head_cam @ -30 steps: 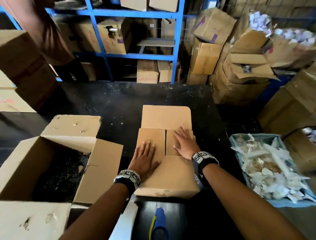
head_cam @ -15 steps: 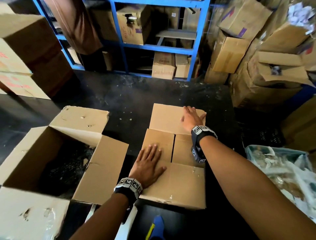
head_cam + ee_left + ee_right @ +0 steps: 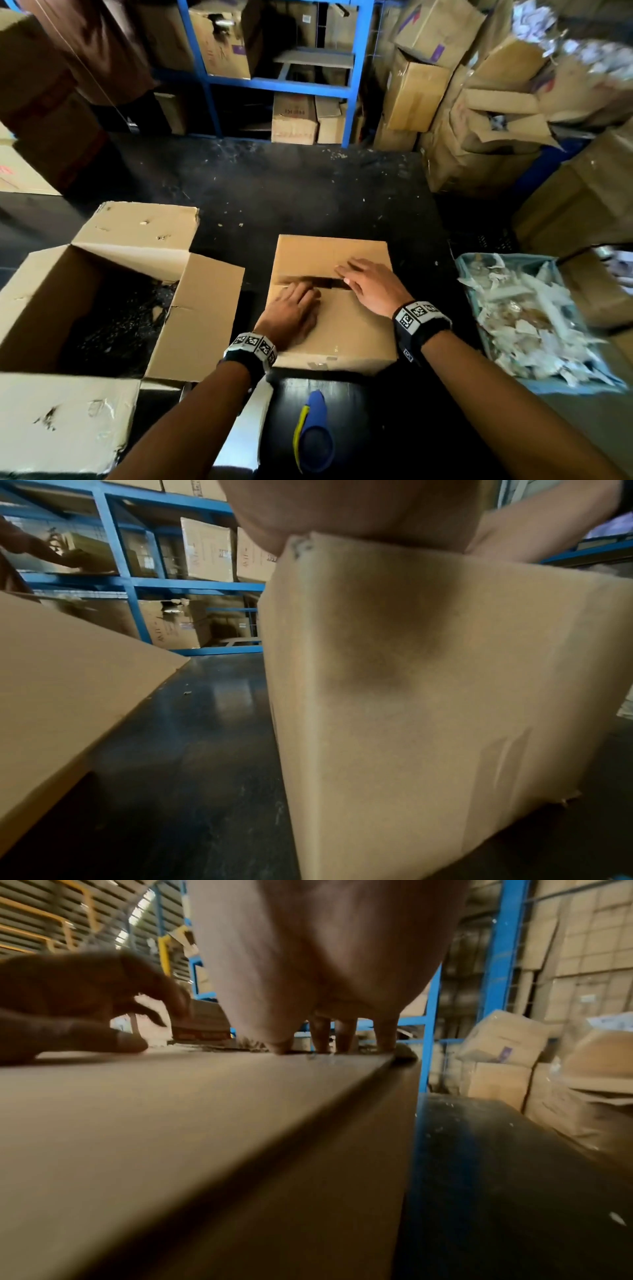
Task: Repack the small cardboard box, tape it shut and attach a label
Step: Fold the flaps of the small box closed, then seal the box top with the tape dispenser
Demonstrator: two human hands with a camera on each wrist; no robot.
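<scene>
Now the far flap has come down: a moment ago the right hand [image 3: 371, 289] reached behind the small cardboard box [image 3: 334, 337] on the tabletop [image 3: 274, 192]. Both hands, the left hand [image 3: 291, 313] too, press flat, fingers straight, holding nothing. A narrow gap remains; taping looks next.

The small cardboard box [image 3: 334, 329] is plain brown and stands upright on the black counter [image 3: 274, 192], near its front edge. Its two long top flaps are folded down almost flat, with a narrow dark gap between them across the middle. No tape or label shows on top. A faint glossy patch marks its front wall.
</scene>
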